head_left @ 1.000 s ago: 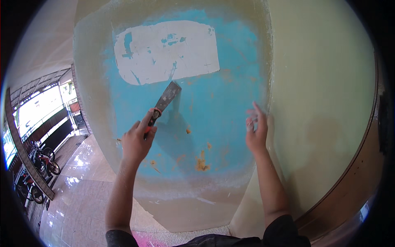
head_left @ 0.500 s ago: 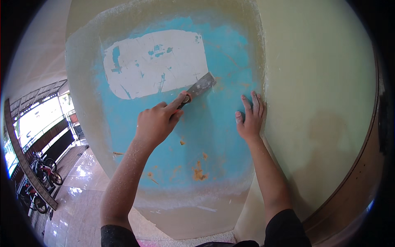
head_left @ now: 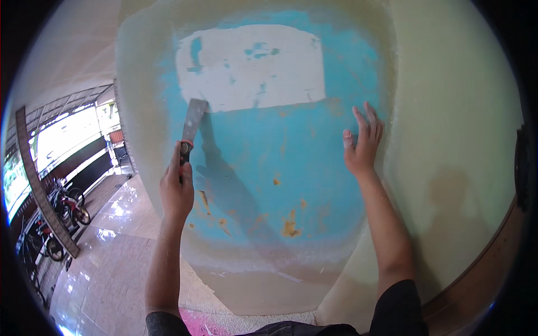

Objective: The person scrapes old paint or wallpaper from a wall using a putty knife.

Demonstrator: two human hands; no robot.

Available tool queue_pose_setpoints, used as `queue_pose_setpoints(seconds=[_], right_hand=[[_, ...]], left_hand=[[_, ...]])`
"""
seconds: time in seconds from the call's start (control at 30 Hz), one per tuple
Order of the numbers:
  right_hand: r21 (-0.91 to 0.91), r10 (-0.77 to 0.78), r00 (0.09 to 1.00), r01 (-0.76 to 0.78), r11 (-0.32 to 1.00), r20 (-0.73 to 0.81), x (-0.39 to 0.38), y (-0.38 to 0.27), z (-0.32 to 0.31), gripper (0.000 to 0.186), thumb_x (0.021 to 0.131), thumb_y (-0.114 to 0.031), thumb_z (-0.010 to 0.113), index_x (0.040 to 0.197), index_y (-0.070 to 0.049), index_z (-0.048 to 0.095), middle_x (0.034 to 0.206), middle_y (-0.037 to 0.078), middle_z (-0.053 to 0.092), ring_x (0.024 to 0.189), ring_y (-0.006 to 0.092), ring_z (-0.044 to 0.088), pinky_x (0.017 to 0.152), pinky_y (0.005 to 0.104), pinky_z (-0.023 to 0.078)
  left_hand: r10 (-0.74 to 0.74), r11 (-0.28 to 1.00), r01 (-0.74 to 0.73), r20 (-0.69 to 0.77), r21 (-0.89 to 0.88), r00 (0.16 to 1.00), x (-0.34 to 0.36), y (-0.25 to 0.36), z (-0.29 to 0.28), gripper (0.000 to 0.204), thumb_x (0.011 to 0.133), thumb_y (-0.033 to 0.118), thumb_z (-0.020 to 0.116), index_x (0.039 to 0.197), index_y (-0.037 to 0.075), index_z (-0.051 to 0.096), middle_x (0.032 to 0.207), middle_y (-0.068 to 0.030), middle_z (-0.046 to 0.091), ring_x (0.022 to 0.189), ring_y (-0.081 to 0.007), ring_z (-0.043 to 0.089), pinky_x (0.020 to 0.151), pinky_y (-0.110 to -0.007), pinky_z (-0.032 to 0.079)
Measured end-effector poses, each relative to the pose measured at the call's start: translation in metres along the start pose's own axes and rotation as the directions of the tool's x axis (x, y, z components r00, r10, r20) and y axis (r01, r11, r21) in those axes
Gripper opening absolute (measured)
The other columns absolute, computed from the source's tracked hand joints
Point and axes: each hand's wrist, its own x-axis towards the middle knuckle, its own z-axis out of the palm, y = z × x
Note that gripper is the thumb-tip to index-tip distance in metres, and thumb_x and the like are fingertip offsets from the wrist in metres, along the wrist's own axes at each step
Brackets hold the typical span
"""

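My left hand [head_left: 178, 190] is closed around the dark handle of a putty knife [head_left: 194, 119], whose wide metal blade points up. The blade's tip is at the lower left edge of a white filler patch [head_left: 297, 70]; I cannot tell whether it touches the wall. Blue gaps and streaks break up the white patch. Around it lies a blue painted area [head_left: 269, 145] with rust-brown marks lower down. My right hand [head_left: 364, 144] is open, fingers up and thumb apart, against the right side of the wall near the corner.
A pale green wall [head_left: 459, 112] meets the blue-patched wall at the right, with brown trim [head_left: 476, 266] along its lower edge. To the left are a shiny tiled floor [head_left: 112, 252], a post [head_left: 47, 185] and parked motorcycles [head_left: 61, 210]. Pink colour marks the floor [head_left: 199, 323] below.
My left hand has swung left with the putty knife, from the patch's lower right corner to its lower left, and the blade now points up. The view has shifted; my right hand remains near the corner.
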Motion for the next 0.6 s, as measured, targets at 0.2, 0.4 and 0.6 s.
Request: queue_pose_setpoints(seconds=[0.2, 0.4, 0.6], right_hand=[[0.224, -0.281, 0.958, 0.287, 0.931, -0.06, 0.104, -0.058, 0.032, 0.05, 0.099, -0.031, 0.053, 0.146, -0.018, 0.046, 0.155, 0.017, 0.039, 0.139, 0.042, 0.037, 0.114, 0.0596, 0.025], [-0.09, -0.312, 0.948, 0.317, 0.944, 0.069, 0.11, -0.097, 0.048, 0.053, 0.095, -0.034, 0.06, 0.145, -0.021, 0.048, 0.155, 0.011, 0.041, 0.141, 0.0368, 0.038, 0.115, 0.0564, 0.027], [-0.074, -0.223, 0.971, 0.229, 0.971, 0.08, 0.104, -0.083, 0.047, 0.054, 0.092, -0.031, 0.063, 0.144, -0.024, 0.049, 0.156, 0.007, 0.041, 0.145, 0.0328, 0.035, 0.119, 0.0572, 0.023]], left_hand=[[-0.209, 0.977, 0.193, 0.242, 0.088, 0.948, 0.023, -0.002, -0.014, 0.058, 0.102, 0.017, 0.051, 0.157, 0.021, 0.033, 0.086, -0.0246, 0.069, 0.077, -0.0417, 0.069, 0.069, -0.049, 0.052], [-0.289, 0.957, 0.281, 0.342, 0.073, 0.894, -0.036, -0.009, -0.008, 0.067, 0.099, 0.021, 0.053, 0.16, 0.018, 0.025, 0.073, -0.0172, 0.068, 0.063, -0.038, 0.067, 0.06, -0.048, 0.052], [-0.302, 0.953, 0.291, 0.302, 0.082, 0.904, 0.008, -0.02, -0.019, 0.067, 0.099, 0.021, 0.051, 0.16, 0.019, 0.025, 0.066, -0.0156, 0.065, 0.057, -0.0355, 0.065, 0.056, -0.047, 0.05]])
